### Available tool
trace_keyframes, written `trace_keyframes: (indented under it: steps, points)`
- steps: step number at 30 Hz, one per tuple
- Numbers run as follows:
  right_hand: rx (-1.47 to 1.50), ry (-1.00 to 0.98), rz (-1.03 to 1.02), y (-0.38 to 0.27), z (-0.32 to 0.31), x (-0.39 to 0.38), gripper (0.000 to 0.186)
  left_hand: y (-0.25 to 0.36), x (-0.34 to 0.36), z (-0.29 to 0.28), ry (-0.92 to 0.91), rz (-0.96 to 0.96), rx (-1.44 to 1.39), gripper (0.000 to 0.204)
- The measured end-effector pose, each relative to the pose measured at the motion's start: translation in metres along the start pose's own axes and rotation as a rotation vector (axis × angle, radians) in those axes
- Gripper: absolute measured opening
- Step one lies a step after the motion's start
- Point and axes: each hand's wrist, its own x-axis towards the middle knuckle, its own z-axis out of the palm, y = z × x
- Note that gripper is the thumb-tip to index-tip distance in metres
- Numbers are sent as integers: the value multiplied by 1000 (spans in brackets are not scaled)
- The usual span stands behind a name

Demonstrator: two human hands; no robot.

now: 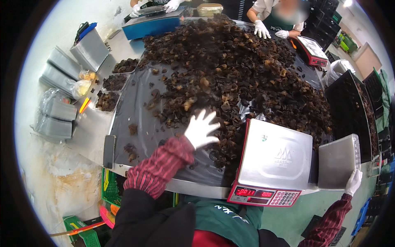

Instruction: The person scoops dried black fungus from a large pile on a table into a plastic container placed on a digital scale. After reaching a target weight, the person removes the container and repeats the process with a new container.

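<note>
My white-gloved left hand (pixel 201 129) is spread open over the near edge of a large heap of dark brown wood ear fungus (pixel 255 74) on grey plastic sheeting (pixel 133 92). To its right sits a red-rimmed scale (pixel 275 156) with a steel platform and a lit red display. Beside the scale, at the table's right front edge, my gloved right hand (pixel 354 180) grips a clear plastic tray (pixel 335 158) at its near right corner.
Along the left are steel boxes (pixel 88 51), trays of fungus (pixel 106 100) and bagged containers (pixel 57 117). Black crates (pixel 345 103) line the right. At the far side are two co-workers (pixel 275 18) in white gloves, a second scale (pixel 310 51) and a blue machine (pixel 152 24). Green crates (pixel 78 228) lie below left.
</note>
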Motion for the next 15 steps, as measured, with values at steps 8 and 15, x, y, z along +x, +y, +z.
trace_keyframes:
  steps: [8, 15]
  points:
    - [373, -155, 12, 46, -6, 6, 22, 58, -77, -18, -62, -3, -106, 49]
    - [487, -268, 45, 48, -13, 15, 21, 33, -65, -49, 142, 95, -353, 24]
